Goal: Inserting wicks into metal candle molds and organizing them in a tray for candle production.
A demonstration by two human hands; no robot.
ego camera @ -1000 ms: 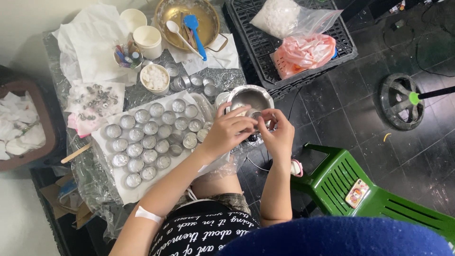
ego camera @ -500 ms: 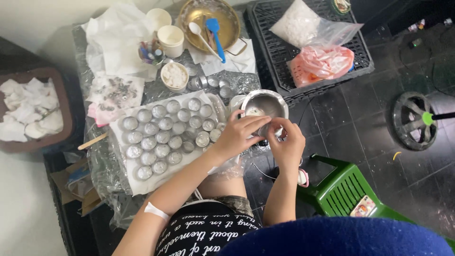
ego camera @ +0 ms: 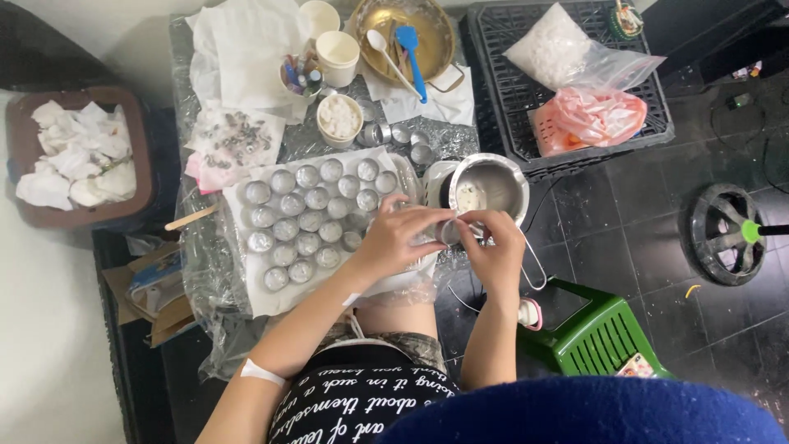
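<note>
Both hands pinch one small metal cup [ego camera: 450,233] between them: left hand [ego camera: 400,238] curled around its side, right hand [ego camera: 493,247] closed on its rim, just in front of the steel pot [ego camera: 490,184]. Beside the left hand, a white sheet [ego camera: 246,284] carries rows of filled tealight cups [ego camera: 308,218]; behind lie a brass bowl [ego camera: 436,25], a blue spatula [ego camera: 410,45] and a white spoon [ego camera: 386,56]

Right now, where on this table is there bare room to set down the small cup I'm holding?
Little room: the tray of small metal cups is crowded. A bare foil strip lies between the white cup of wax and the loose cups.
</note>
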